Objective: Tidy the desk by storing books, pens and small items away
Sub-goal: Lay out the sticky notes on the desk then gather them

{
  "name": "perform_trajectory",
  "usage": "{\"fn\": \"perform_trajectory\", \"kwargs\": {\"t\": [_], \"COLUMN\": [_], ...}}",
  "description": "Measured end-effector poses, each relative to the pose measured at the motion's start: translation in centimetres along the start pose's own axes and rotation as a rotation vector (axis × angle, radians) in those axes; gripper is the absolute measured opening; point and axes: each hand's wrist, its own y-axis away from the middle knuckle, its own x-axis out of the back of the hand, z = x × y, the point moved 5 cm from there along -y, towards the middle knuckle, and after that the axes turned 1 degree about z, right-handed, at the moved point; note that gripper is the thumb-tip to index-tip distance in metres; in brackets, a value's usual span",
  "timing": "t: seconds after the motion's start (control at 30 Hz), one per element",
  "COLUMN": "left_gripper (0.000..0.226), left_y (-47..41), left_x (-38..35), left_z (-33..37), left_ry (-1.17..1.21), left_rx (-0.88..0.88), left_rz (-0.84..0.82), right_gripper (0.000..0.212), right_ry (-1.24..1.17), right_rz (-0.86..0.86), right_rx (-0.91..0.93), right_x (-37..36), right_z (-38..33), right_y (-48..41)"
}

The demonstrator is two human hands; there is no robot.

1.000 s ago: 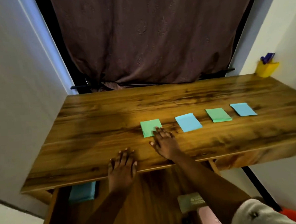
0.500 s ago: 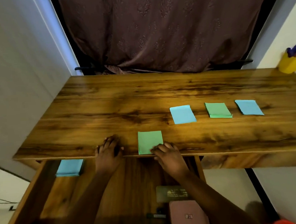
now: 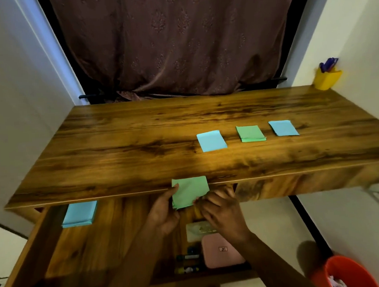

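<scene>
Wooden desk (image 3: 140,146) stood between white walls (image 3: 14,87), brown curtain (image 3: 178,44) behind, drawer (image 3: 90,249) open below. My left hand (image 3: 164,211) and right hand (image 3: 221,212) both pinched green pad (image 3: 190,191) at near desk edge, over drawer, long axis near-to-far.

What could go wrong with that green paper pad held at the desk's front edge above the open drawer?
1. The left hand and right hand pinch the green paper pad only by its edges, so it might slip or fan open.
2. The right part of the open wooden drawer holds a rounded pink case and markers; the pad could land crooked on them.
</scene>
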Motion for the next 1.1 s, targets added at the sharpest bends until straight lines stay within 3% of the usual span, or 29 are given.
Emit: {"fn": "perform_trajectory", "kwargs": {"t": [0.1,0.17,0.27,0.43,0.57,0.67,0.8,0.93,1.0,1.1], "left_gripper": [0.031,0.032,0.021,0.022,0.025,0.023,0.017,0.018,0.018,0.017], "left_y": [-0.5,-0.8,-1.3,-3.4,-5.6,-7.1,-8.7,-9.3,-9.5,-9.8], "left_x": [-0.3,-0.5,-1.4,-3.7,-5.7,-7.3,-8.6,-9.9,-10.5,-11.2], "left_z": [-0.6,-0.6,0.1,0.2,-0.5,-1.4,-2.0,-2.2,-2.3,-2.6], "left_ry": [-0.008,-0.005,0.039,0.056,0.093,0.118,0.179,0.222,0.222,0.222], "left_rx": [-0.057,-0.097,-0.123,-0.175,-0.235,-0.256,-0.285,-0.356,-0.380,-0.393], "left_rz": [0.042,0.096,0.142,0.209,0.248,0.303,0.389,0.428,0.432,0.446], "right_gripper": [0.016,0.027,0.029,0.047,0.057,0.067,0.090,0.097,0.088,0.049], "right_ry": [-0.055,-0.149,-0.204,-0.140,-0.071,-0.073,-0.078,-0.025,-0.069,-0.232], "right_rz": [-0.085,-0.113,-0.159,-0.596,-0.880,-1.000,-1.097,-1.127,-1.083,-0.861], "right_rx": [-0.013,-0.160,-0.442,-0.617,-0.510,-0.404,-0.253,-0.205,-0.276,-0.481], "right_x": [0.9,1.5,1.9,-4.7,-10.3,-13.1,-15.6,-16.7,-16.7,-16.0], "right_z": [0.9,2.6,7.2,17.8,23.1,25.2,26.7,28.2,28.9,30.3], "right_y": [0.9,0.6,-1.5,-5.7,-7.6,-8.3,-9.0,-10.1,-10.2,-10.5]}}
